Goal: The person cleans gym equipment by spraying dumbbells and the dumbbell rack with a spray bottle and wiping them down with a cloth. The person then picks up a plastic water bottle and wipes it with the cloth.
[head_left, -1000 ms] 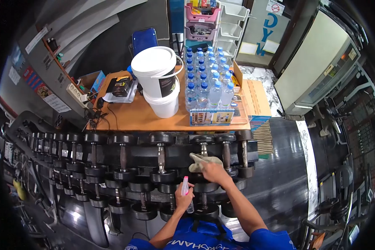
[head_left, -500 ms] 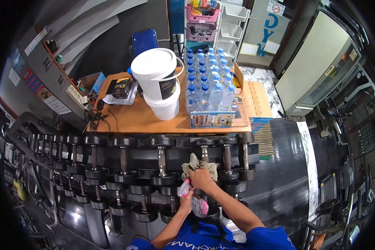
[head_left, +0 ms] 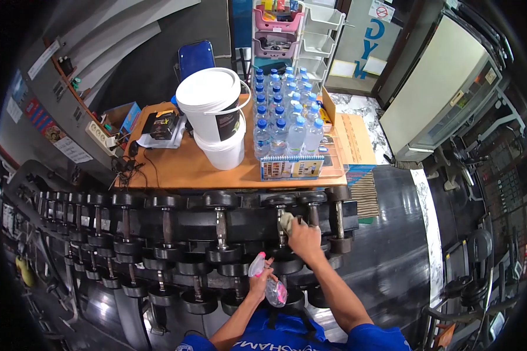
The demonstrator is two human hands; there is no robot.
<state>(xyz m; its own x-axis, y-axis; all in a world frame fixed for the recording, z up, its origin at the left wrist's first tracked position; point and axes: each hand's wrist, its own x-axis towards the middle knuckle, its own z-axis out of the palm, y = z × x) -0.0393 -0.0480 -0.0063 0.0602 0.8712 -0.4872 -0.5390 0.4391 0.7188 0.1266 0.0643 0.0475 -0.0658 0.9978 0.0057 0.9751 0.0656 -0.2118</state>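
Note:
My left hand (head_left: 260, 285) is wrapped round the neck of a clear spray bottle (head_left: 276, 295) with a pink and white trigger head, held tilted in front of my blue shirt. My right hand (head_left: 305, 238) grips a bunched grey-green cloth (head_left: 286, 222), largely covered by the fingers. The cloth is at the handle of a black-ended dumbbell (head_left: 280, 200) on the upper tier of the rack. To its right lies another dumbbell (head_left: 313, 197), its handle partly behind my right hand. A dumbbell with a shiny handle (head_left: 221, 230) rests to the left.
Two tiers of dumbbells stretch leftward. Behind the rack stands an orange-brown table (head_left: 175, 175) bearing stacked white buckets (head_left: 219, 149), several water bottles (head_left: 279, 137) and a desk calendar (head_left: 291, 168). A white fridge (head_left: 433, 88) stands at right, gym machines beyond it.
My right hand has moved right and slightly up, away from my left hand. The cloth, spread out before, is now bunched smaller, uncovering more of the dumbbell. The whole view has shifted slightly.

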